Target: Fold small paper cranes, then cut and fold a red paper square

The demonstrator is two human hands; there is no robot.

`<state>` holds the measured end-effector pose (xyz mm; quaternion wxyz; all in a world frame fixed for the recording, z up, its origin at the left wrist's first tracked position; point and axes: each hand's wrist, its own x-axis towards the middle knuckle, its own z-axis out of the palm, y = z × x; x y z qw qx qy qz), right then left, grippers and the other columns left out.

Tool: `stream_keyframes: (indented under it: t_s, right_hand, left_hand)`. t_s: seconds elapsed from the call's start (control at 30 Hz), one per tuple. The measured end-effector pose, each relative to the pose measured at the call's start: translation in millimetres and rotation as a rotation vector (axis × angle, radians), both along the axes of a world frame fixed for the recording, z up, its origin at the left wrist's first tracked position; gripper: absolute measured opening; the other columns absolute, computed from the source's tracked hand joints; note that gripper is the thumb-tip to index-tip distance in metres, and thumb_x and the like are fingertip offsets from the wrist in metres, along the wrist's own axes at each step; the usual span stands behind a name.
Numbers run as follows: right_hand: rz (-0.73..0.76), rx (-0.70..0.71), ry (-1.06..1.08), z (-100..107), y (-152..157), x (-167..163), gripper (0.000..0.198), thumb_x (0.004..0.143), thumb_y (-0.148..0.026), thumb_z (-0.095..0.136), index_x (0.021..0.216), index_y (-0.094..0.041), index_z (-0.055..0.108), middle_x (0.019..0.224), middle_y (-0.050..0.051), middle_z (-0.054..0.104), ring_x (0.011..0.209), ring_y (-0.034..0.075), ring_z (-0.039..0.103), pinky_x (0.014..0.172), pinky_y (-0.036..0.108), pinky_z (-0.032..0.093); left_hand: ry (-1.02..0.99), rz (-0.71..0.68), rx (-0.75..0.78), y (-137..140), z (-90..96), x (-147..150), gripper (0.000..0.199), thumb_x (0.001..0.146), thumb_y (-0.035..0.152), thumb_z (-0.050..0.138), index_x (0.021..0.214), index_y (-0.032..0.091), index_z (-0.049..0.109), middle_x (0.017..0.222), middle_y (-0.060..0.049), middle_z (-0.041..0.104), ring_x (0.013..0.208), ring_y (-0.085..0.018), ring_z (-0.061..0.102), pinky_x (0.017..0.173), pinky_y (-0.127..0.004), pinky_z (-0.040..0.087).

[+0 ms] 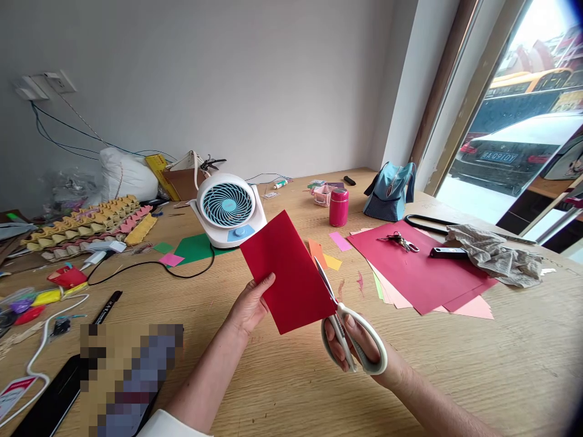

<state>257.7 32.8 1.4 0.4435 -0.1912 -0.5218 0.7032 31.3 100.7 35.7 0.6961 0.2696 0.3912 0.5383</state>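
Observation:
A sheet of red paper is held up above the table by my left hand, thumb on its near face and the other fingers hidden behind it. My right hand grips a pair of scissors with white-and-grey handles, its fingers through the loops. The scissor blades point up and away, along the right edge of the red paper near its lower right corner. Whether the blades are cutting into the paper I cannot tell for sure.
Behind the paper stands a white fan. To the right lie large red sheets with keys on top, near crumpled grey paper. A pink flask and blue bag stand farther back. Egg trays lie left.

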Motion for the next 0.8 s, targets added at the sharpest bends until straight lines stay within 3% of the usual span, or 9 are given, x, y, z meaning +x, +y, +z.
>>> stream_keyframes:
  t_s: [0.33,0.67,0.8]
  right_hand:
    - [-0.038,-0.046,-0.018,5.9,-4.6,-1.3,0.049,0.094,-0.064,0.049,0.082,-0.018,0.055,0.055,-0.004,0.046,0.041,0.008,0.041,0.041,0.022,0.028]
    - [-0.022,-0.053,-0.044,-0.4,-0.9,-2.9,0.052,0.092,-0.068,0.048,0.088,-0.018,0.058,0.056,-0.001,0.053,0.043,0.01,0.046,0.042,0.024,0.031]
    - [-0.027,-0.026,-0.026,0.8,-2.3,-5.4,0.052,0.096,-0.065,0.043,0.093,-0.016,0.061,0.052,0.0,0.055,0.044,0.012,0.044,0.044,0.025,0.032]
  left_hand:
    - [-0.008,-0.014,0.021,2.5,-1.9,-2.8,0.048,0.08,0.025,0.079,0.125,0.016,0.066,0.121,-0.012,0.074,0.126,-0.032,0.062,0.106,-0.046,0.051]
    - [0.029,-0.034,0.041,-1.2,0.5,1.3,0.052,0.076,0.028,0.083,0.124,0.016,0.067,0.123,-0.013,0.073,0.128,-0.034,0.059,0.108,-0.048,0.049]
    - [0.069,0.046,0.112,-1.2,1.4,0.9,0.057,0.072,0.031,0.086,0.124,0.016,0.067,0.122,-0.013,0.073,0.127,-0.035,0.06,0.109,-0.049,0.049]
